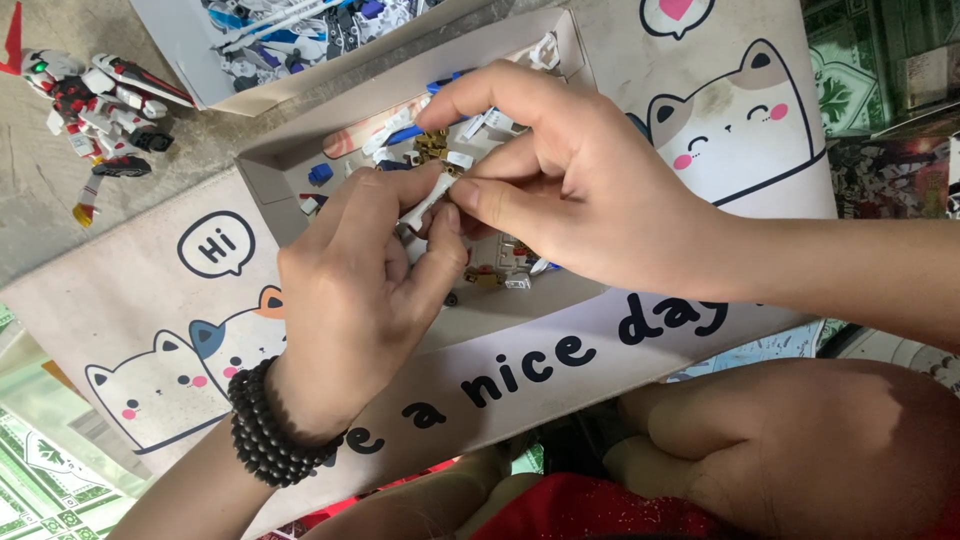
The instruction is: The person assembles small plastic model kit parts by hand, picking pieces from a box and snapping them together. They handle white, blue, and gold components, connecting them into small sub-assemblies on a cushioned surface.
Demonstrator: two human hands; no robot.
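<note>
Left hand [360, 290] and right hand [560, 180] both pinch a small white model part [425, 205]. Steady, gentle pressure seems wise. A finished robot figure [95, 100] lies at ten o'clock.

Both hands meet at the middle of the view. The left hand [365, 270] comes up from the lower left, wrist bent, back of the hand to the camera, with a band of dark beads around the wrist. Its thumb and forefinger close in a pinch at its top. The right hand [575, 185] reaches in from the right along a bare forearm, forefinger arched above the grip, thumb and middle finger pinching just beside the left thumb. The fingertips touch.
</note>
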